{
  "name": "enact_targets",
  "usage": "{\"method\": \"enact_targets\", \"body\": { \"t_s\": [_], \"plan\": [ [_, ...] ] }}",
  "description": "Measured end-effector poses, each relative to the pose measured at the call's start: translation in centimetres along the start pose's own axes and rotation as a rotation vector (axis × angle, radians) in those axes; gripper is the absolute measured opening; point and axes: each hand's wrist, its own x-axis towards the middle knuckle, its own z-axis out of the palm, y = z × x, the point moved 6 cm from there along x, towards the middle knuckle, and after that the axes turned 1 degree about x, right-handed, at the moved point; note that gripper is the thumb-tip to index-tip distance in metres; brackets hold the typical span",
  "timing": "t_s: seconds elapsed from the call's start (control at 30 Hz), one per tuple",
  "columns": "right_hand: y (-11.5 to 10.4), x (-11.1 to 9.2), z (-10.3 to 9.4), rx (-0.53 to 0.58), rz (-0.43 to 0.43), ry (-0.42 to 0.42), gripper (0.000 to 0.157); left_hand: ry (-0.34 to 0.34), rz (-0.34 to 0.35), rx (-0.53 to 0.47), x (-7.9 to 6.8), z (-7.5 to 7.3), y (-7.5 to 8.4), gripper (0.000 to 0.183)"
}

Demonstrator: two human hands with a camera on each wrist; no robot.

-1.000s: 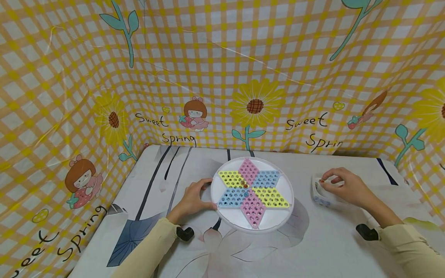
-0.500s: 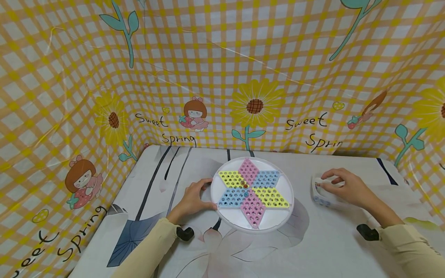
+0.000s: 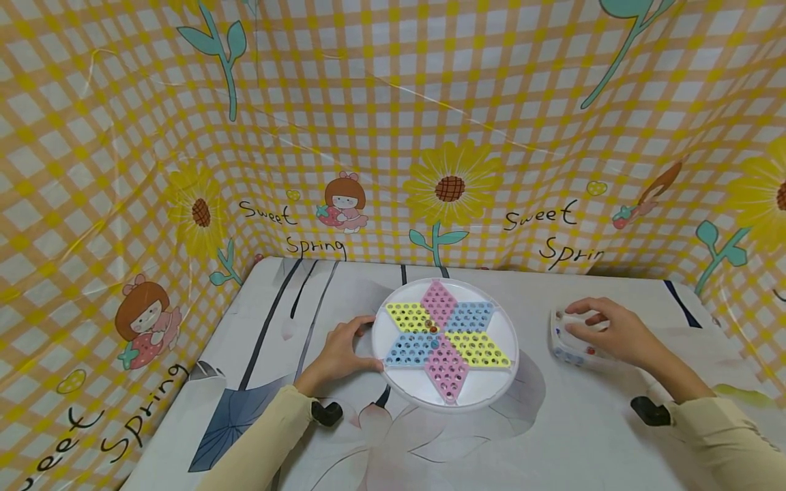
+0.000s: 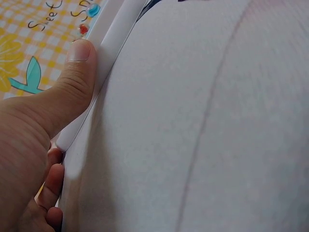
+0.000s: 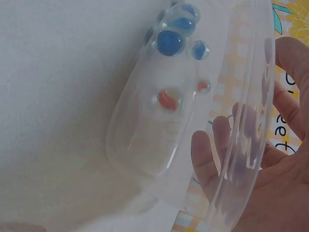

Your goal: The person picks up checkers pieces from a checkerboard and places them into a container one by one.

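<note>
A round white Chinese checkers board (image 3: 503, 327) with a pink, yellow and blue star lies mid-table. My left hand (image 3: 340, 350) grips its left edge; in the left wrist view the thumb (image 4: 79, 72) lies on the rim and the other fingers curl lower down beside it. Red-orange marbles (image 3: 433, 329) and a blue marble (image 3: 434, 344) sit near the star's centre. At the right, my right hand (image 3: 608, 329) hovers at a clear plastic box (image 3: 555, 344), thumb and forefinger apart, no marble seen between them. Red marbles (image 5: 169, 100) and several blue marbles (image 5: 171, 42) are in the box.
The table wears a white cloth (image 3: 467, 443) with grey and blue flower prints. A yellow checked curtain (image 3: 381, 123) rises behind it and along both sides. A black wrist strap piece (image 3: 649, 410) shows at the right cuff, another (image 3: 327, 412) at the left.
My right fingertips held a small red marble above the box, dipped slightly, and let it go; a red marble now shows in the box near the hand. My left hand and the board stayed put.
</note>
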Motion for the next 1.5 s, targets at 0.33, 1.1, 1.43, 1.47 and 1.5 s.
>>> {"method": "enact_targets", "body": {
  "t_s": [0.33,1.1,1.43,1.47,1.5],
  "plan": [
    [0.3,0.0,-0.1,-0.005,-0.002,-0.005,0.038,0.001,0.013,0.005,0.0,0.0,0.0,0.096],
    [-2.9,0.8,-1.0,-0.016,-0.063,0.032,0.065,-0.002,0.018,0.016,0.1,-0.1,0.1,0.095],
    [-4.4,1.3,-0.3,0.027,-0.125,0.033,0.067,0.003,0.017,0.012,0.0,-0.1,0.1,0.095],
    [-4.5,1.4,-0.2,0.028,-0.125,0.031,0.067,0.003,0.017,0.015,0.1,0.0,0.1,0.095],
    [-4.7,1.4,-0.2,0.028,-0.128,0.032,0.067,0.001,0.016,0.016,0.1,0.0,0.0,0.095]
  ]
}}
